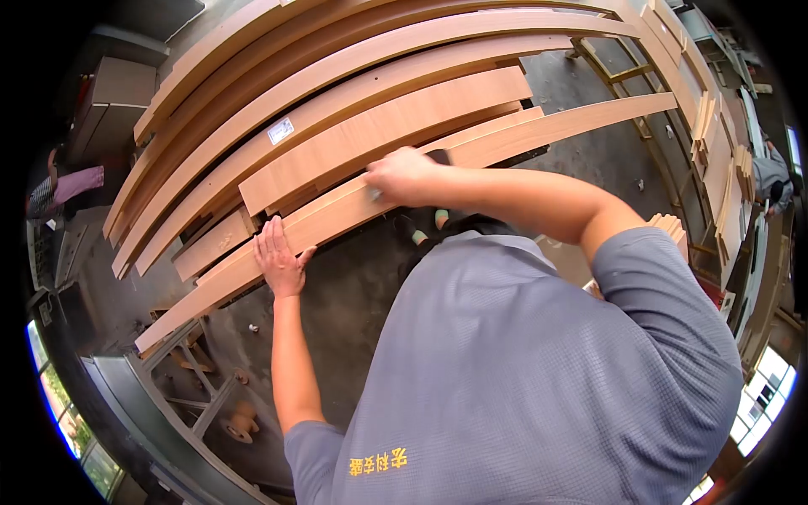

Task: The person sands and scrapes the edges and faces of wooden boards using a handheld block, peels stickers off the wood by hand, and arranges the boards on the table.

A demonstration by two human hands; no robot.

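along the near edge of the stacked wood, the left hand (278, 263) lies flat, fingers spread, on the long front plank (337, 215). further along the same plank, the right hand (402, 175) is curled around a small tool, too hidden to identify. a white label (280, 130) sits on a higher board (387, 126).

Stack: we see long wooden boards (337, 93) piled behind, one bearing a white label (280, 130).
Right: more wooden pieces (711, 160) standing upright.
Floor: dark concrete floor (353, 286).
Lower left: metal frame (181, 370).
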